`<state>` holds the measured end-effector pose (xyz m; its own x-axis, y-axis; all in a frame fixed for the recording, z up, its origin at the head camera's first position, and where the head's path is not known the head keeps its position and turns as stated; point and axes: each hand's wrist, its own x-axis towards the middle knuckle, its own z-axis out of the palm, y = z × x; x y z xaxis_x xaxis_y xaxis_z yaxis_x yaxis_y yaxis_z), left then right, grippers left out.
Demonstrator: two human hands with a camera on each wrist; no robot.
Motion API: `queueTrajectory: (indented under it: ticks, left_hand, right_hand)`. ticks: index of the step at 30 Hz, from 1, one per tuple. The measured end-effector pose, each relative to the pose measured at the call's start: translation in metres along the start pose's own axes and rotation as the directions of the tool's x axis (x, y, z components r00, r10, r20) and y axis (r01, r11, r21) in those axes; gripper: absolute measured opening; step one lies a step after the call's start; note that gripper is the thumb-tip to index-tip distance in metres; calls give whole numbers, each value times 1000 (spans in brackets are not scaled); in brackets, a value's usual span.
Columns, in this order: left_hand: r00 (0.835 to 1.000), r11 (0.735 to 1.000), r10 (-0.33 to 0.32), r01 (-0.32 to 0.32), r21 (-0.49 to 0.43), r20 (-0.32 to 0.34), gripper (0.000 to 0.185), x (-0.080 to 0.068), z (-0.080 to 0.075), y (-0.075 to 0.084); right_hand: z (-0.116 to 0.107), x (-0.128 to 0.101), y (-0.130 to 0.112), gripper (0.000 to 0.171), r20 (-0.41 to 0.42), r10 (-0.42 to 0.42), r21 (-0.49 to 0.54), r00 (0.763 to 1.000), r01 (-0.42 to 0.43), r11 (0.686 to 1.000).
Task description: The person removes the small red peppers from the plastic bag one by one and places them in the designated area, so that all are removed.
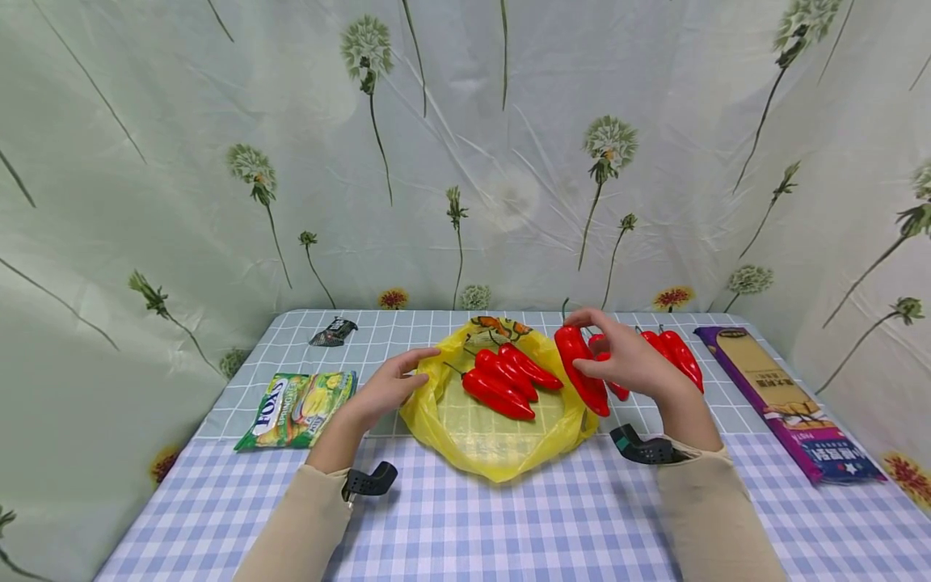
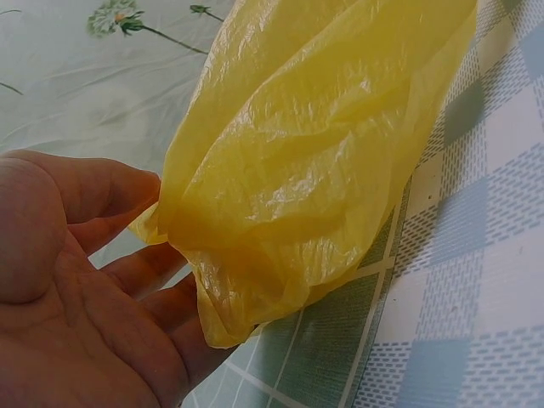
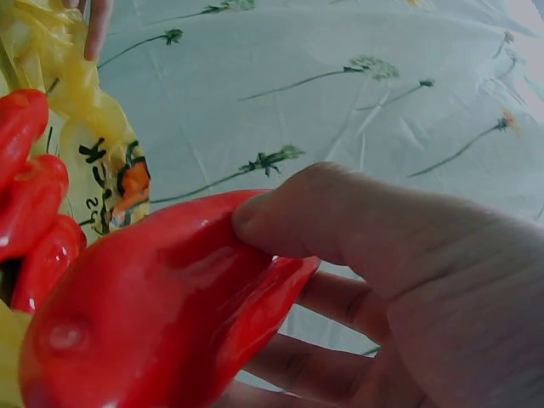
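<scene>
Head view: thin yellow plastic bag [image 1: 502, 440] lies open at frame centre on the blue-checked tablecloth [image 1: 465, 517]. Three glossy red chilli peppers [image 1: 505, 380] lie inside it. Left hand [image 1: 389, 388] pinches the bag's left rim between thumb and fingers. Right hand [image 1: 625, 364], just right of the bag, grips a long red chilli pepper [image 1: 582, 368], fingers curled round it. More red peppers [image 1: 680, 356] lie behind that hand.

Left wrist view: fingers [image 2: 110, 191] lightly bent, touching the bag's folded edge at centre.

Right wrist view: thumb [image 3: 340, 217] presses on the held pepper, lower left; fingers curl beneath.
</scene>
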<state>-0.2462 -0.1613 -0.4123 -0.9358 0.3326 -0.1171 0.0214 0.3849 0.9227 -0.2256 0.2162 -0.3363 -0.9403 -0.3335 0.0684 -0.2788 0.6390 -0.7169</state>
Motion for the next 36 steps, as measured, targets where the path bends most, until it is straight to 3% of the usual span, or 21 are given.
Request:
queueTrajectory:
  ticks: [20, 25, 36]
  left_hand:
    - [1000, 1000, 6, -6, -1, 8, 46, 1, -1, -2]
    - [1000, 1000, 9, -9, 3, 12, 46, 0, -1, -1]
    - [1000, 1000, 6, -6, 6, 11, 46, -1, 0, 1]
  right_hand:
    - [-13, -3, 24, 67, 7, 84, -51, 996, -83, 995]
    - [-17, -4, 31, 65, 41, 68, -59, 997, -65, 996]
    - [-22, -9, 41, 51, 149, 135, -73, 980, -125, 989]
